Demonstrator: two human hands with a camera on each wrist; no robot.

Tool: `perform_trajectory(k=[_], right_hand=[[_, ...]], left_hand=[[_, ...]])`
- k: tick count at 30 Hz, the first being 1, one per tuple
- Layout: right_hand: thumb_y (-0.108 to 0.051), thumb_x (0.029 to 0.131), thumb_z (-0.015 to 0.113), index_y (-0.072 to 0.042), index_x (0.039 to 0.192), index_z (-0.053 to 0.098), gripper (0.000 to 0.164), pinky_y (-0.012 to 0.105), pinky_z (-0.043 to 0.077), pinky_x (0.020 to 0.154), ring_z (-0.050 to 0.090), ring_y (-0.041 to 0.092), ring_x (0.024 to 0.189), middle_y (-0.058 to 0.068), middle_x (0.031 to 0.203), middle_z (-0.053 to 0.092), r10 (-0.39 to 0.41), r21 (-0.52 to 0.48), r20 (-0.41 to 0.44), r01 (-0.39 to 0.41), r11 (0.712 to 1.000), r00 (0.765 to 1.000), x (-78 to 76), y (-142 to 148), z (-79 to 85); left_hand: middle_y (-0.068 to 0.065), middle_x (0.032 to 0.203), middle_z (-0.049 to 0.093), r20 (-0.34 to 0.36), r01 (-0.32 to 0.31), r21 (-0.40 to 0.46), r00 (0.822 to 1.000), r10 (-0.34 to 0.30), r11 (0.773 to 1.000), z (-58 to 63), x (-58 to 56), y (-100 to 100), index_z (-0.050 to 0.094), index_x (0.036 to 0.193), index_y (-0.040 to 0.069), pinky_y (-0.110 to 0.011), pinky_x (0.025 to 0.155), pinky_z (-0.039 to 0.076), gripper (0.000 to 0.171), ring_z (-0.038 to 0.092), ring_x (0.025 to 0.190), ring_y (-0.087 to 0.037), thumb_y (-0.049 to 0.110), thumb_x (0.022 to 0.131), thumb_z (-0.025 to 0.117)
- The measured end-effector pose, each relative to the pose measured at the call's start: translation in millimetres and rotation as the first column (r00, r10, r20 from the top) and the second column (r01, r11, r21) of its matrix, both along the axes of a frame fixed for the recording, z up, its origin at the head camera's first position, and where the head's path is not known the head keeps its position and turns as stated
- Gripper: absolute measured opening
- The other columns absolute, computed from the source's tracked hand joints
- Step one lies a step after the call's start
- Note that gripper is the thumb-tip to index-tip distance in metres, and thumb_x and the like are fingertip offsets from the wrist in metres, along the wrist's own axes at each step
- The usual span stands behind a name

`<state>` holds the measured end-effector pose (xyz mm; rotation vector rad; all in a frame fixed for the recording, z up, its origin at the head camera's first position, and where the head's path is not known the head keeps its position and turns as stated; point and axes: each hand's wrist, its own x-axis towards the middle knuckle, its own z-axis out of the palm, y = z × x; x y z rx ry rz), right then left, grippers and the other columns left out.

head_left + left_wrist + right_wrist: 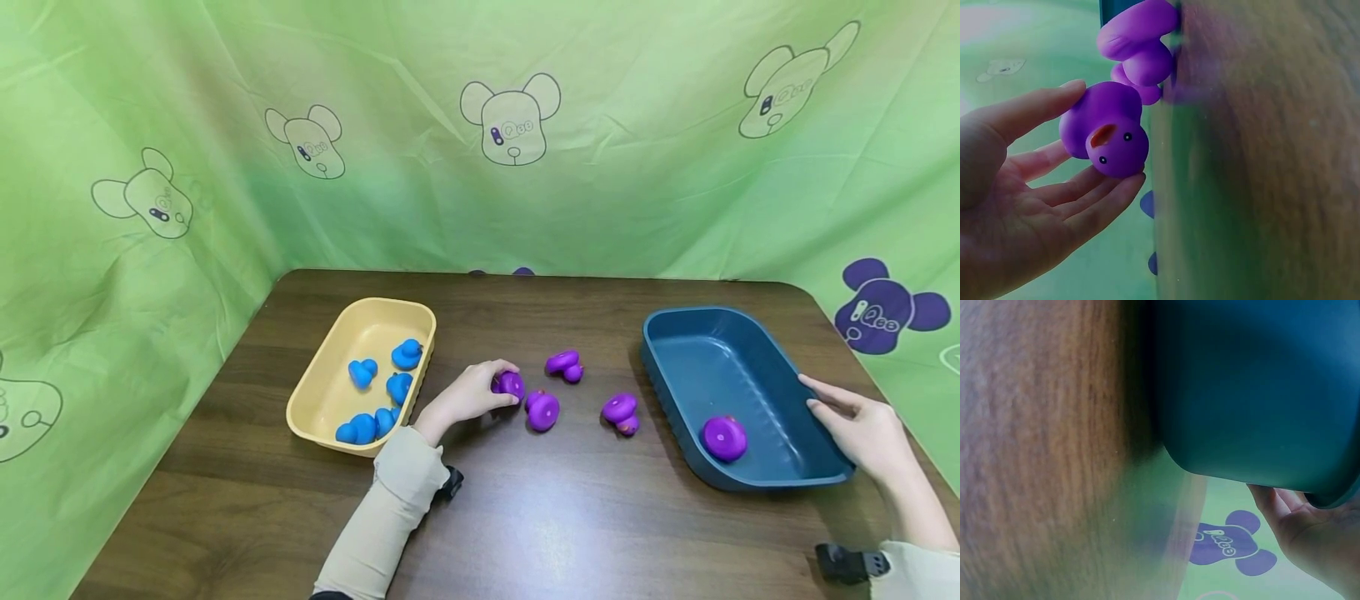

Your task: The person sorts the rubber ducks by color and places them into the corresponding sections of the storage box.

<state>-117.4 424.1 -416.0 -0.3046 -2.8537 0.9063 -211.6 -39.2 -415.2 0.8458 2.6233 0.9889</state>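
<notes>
My left hand pinches a purple toy duck between thumb and fingers; its orange beak and small eyes show in the left wrist view. Close beside it on the table is another purple duck. Two more, one farther back and one to the right, lie tipped over. At the far right, my right hand holds the right rim of a blue basin, with fingers against its outer side. A single purple duck lies inside that basin. The basin wall hides part of this hand in the right wrist view.
To the left stands a yellow basin with several blue toy ducks in it. Both basins rest on a dark wooden table. A green cloth with printed bear heads hangs behind and around the table.
</notes>
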Motion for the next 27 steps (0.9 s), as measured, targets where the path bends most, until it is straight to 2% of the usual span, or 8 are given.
perform_trajectory(k=[10, 18, 27], right_hand=[[-0.030, 0.090, 0.048, -0.016, 0.131, 0.043, 0.044, 0.009, 0.036, 0.050, 0.027, -0.025, 0.067, 0.037, 0.116, 0.042, -0.005, -0.012, 0.020, 0.005, 1.000, 1.000, 0.5, -1.1, 0.7], [-0.030, 0.090, 0.048, -0.016, 0.131, 0.044, 0.043, 0.009, 0.036, 0.050, 0.027, -0.025, 0.067, 0.037, 0.116, 0.042, -0.003, -0.006, 0.015, 0.003, 1.000, 1.000, -0.1, -0.8, 0.5], [-0.028, 0.090, 0.048, -0.016, 0.130, 0.045, 0.042, 0.008, 0.035, 0.050, 0.027, -0.027, 0.067, 0.037, 0.115, 0.043, 0.003, 0.000, 0.001, -0.003, 1.000, 1.000, 0.4, -0.3, 0.3]], left_hand=[[-0.008, 0.103, 0.059, -0.014, -0.021, 0.057, 1.000, 0.022, 0.998, 6.3, 0.7, 7.9, 0.053, 0.117, 0.005, -0.025, 0.078, 0.042, 0.040, 0.054, 0.090, -0.016, 0.018, 0.081, 0.064], [-0.008, 0.109, 0.057, -0.024, -0.039, 0.080, 0.999, 0.041, 0.996, 9.8, -1.0, 15.2, 0.053, 0.118, 0.008, -0.027, 0.082, 0.041, 0.041, 0.053, 0.097, -0.018, 0.020, 0.081, 0.064], [-0.010, 0.104, 0.058, -0.064, -0.025, 0.136, 0.997, 0.034, 0.990, 17.0, 1.2, 30.7, 0.053, 0.118, 0.006, -0.025, 0.079, 0.041, 0.043, 0.053, 0.092, -0.018, 0.018, 0.079, 0.066]])
